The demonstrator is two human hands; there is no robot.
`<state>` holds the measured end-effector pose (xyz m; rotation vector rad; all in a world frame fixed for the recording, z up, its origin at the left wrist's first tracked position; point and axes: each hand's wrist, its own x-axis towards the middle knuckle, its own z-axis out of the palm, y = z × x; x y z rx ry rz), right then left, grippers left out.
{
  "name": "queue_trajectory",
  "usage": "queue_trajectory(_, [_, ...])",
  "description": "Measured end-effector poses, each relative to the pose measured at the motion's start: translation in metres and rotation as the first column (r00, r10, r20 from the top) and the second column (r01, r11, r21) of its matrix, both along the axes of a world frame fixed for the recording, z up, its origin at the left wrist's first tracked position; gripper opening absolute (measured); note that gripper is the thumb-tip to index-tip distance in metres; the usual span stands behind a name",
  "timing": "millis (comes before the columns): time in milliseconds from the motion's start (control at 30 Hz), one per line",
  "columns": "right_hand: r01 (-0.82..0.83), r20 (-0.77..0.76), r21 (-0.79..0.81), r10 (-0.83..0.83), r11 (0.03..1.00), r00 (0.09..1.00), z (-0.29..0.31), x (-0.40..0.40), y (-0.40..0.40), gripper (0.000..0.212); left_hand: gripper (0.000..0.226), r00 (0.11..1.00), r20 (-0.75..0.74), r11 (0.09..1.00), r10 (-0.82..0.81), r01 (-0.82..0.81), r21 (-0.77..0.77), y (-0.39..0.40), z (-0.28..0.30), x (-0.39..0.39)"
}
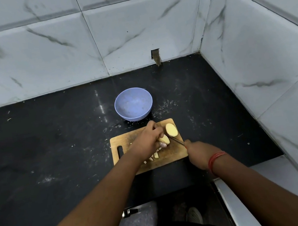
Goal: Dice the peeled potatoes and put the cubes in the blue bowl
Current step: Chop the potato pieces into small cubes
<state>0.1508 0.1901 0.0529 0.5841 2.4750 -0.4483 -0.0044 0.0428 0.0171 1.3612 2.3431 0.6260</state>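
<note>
A wooden board lies on the black counter, with the blue bowl just beyond it at 12 o'clock, apart from the board's far edge and holding nothing that shows. The left hand curls down over a potato piece near the board's middle, fingers bent round it and pinning it to the wood. The right hand, at 4 o'clock from that piece, is closed round the handle of a knife; the blade slants toward 10 o'clock and meets the held piece. A potato half lies cut face up at 1 o'clock from the left hand, close to the blade. Cut strips lie at 6 o'clock under the left wrist. A red thread band circles the right wrist.
</note>
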Motion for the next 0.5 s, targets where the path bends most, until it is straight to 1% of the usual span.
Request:
queue_trajectory(67, [0.011,0.020,-0.003,-0.011,1.000,1.000,-0.003,-0.004,-0.004,0.041,0.031,1.000,-0.005,1.000,0.005,-0.005,-0.018,0.001,0.002,0.001])
queue_trajectory(133, [0.041,0.024,-0.029,-0.040,0.999,0.999,-0.006,-0.005,-0.008,0.039,0.031,0.999,-0.041,0.999,-0.002,0.000,-0.047,0.003,0.005,0.003])
queue_trajectory(233, [0.129,-0.025,-0.150,-0.134,0.980,0.991,-0.009,0.002,-0.014,0.025,0.029,0.985,-0.168,0.998,-0.023,0.012,-0.066,0.004,0.009,0.008])
queue_trajectory(300, [0.211,-0.052,-0.262,-0.232,0.942,0.971,-0.012,0.009,-0.016,0.019,0.031,0.967,-0.253,0.997,-0.042,0.025,-0.070,0.006,0.008,0.013])
queue_trajectory(367, [0.316,-0.043,-0.396,-0.361,0.862,0.932,-0.016,0.016,-0.018,0.016,0.035,0.951,-0.304,0.995,-0.055,0.028,-0.093,0.007,0.006,0.018])
queue_trajectory(433, [0.420,-0.015,-0.539,-0.507,0.730,0.862,-0.020,0.019,-0.021,0.014,0.041,0.950,-0.312,0.998,-0.025,0.005,-0.066,0.007,0.002,0.025])
queue_trajectory(467, [0.448,-0.017,-0.599,-0.571,0.663,0.821,-0.021,0.020,-0.023,0.013,0.043,0.960,-0.278,0.999,0.030,-0.034,-0.012,0.008,0.000,0.030])
queue_trajectory(500, [0.458,-0.030,-0.654,-0.625,0.602,0.780,-0.021,0.019,-0.025,0.012,0.043,0.972,-0.213,0.994,0.103,-0.095,0.049,0.010,-0.002,0.035])
